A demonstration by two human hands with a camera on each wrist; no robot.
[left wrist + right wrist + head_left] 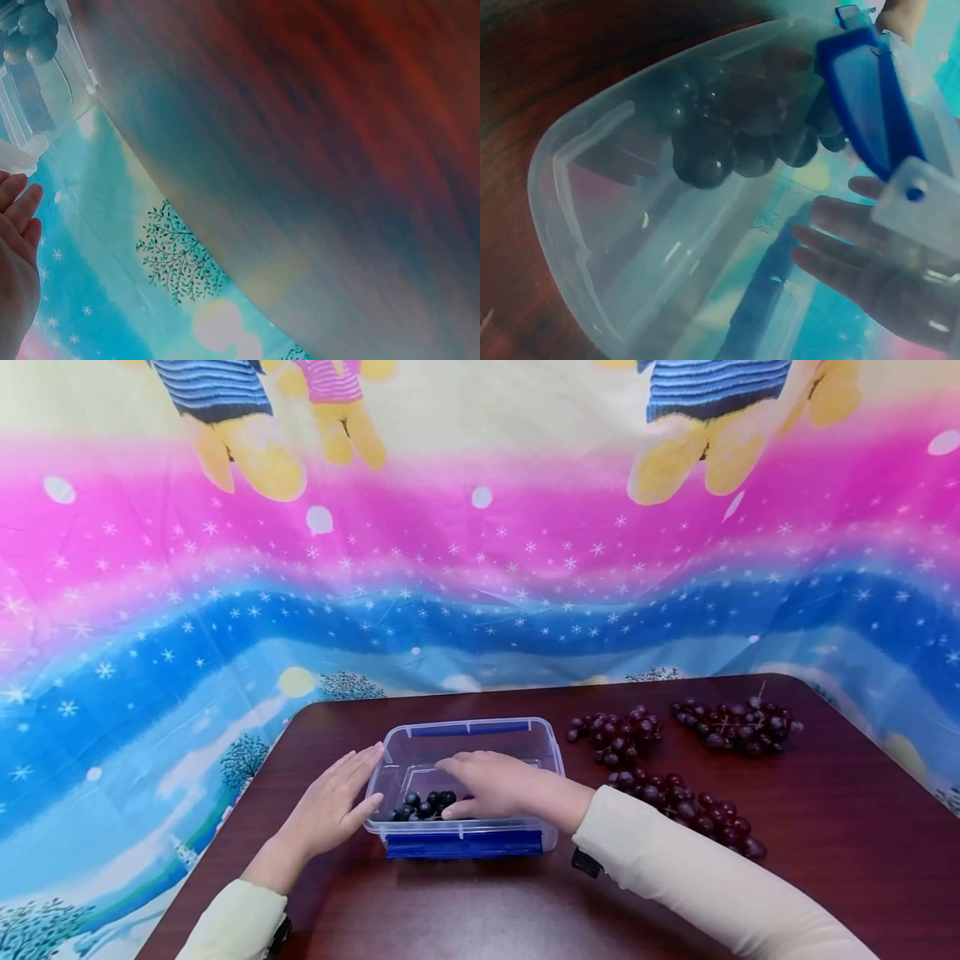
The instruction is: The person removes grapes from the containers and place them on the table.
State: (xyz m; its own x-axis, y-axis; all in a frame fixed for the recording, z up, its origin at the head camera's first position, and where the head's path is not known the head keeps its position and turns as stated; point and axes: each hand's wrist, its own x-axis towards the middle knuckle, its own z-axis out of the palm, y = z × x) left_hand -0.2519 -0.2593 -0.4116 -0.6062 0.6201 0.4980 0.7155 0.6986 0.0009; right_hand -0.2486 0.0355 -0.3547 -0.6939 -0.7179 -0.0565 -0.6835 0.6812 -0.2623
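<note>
A clear plastic container with blue latches stands lidless on the table. Inside, toward its front left, lies a small bunch of black grapes. My right hand is inside the container, just right of these grapes, thumb and fingers apart. Seen through the plastic wall in the right wrist view, the fingers are straight and hold nothing. Beside the container's left wall, my left hand reaches with straight fingers, its tips at the rim. The left wrist view shows only part of that hand.
Three bunches of red grapes lie right of the container: one near its back corner, one farther right, and one partly behind my right forearm. The dark wooden table ends at a patterned cloth.
</note>
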